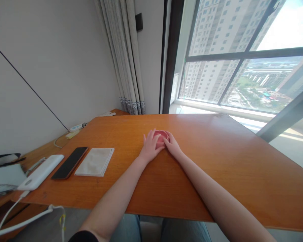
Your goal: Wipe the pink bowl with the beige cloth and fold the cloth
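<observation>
A small pink bowl sits on the wooden table, a little beyond its middle. My left hand grips the bowl's left side, thumb toward the near edge and fingers around the far left rim. On the opposite side, my right hand holds the right wall, with its thumb at the near rim and its fingers behind. Both hands hide parts of the bowl's outside. What lies inside it is too small to make out.
Left on the table lie a folded grey-white cloth, a dark phone and a white power bank with a cable plugged in. A power strip lies farther back, by the wall. Behind are a curtain and large windows.
</observation>
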`<control>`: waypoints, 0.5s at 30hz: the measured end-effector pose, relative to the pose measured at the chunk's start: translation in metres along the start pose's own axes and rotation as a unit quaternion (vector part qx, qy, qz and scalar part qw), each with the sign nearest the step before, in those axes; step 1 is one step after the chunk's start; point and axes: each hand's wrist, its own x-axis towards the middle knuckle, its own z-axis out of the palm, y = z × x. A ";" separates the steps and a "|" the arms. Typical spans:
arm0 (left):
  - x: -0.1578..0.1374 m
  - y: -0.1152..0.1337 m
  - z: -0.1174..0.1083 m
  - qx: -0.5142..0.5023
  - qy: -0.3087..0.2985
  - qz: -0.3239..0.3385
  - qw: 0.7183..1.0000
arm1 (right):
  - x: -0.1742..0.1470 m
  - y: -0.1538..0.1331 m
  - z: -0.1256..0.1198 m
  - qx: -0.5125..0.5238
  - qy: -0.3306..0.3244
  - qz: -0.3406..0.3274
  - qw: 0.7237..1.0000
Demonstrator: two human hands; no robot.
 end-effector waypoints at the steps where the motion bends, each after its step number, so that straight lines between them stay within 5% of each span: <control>1: -0.002 -0.006 -0.013 0.012 0.015 -0.024 1.000 | -0.001 -0.002 -0.001 0.000 -0.002 0.000 1.000; 5: -0.031 -0.058 -0.083 0.076 0.088 -0.188 0.975 | -0.002 -0.010 -0.003 0.002 -0.013 0.014 1.000; 8: -0.074 -0.104 -0.131 0.196 0.121 -0.328 0.916 | -0.003 -0.011 -0.002 -0.001 -0.009 0.021 1.000; 11: -0.117 -0.135 -0.159 0.256 0.021 -0.442 0.860 | -0.002 -0.009 -0.001 -0.007 0.001 0.023 1.000; 15: -0.151 -0.153 -0.172 0.258 -0.063 -0.469 0.842 | -0.004 -0.009 -0.002 -0.013 -0.004 0.026 1.000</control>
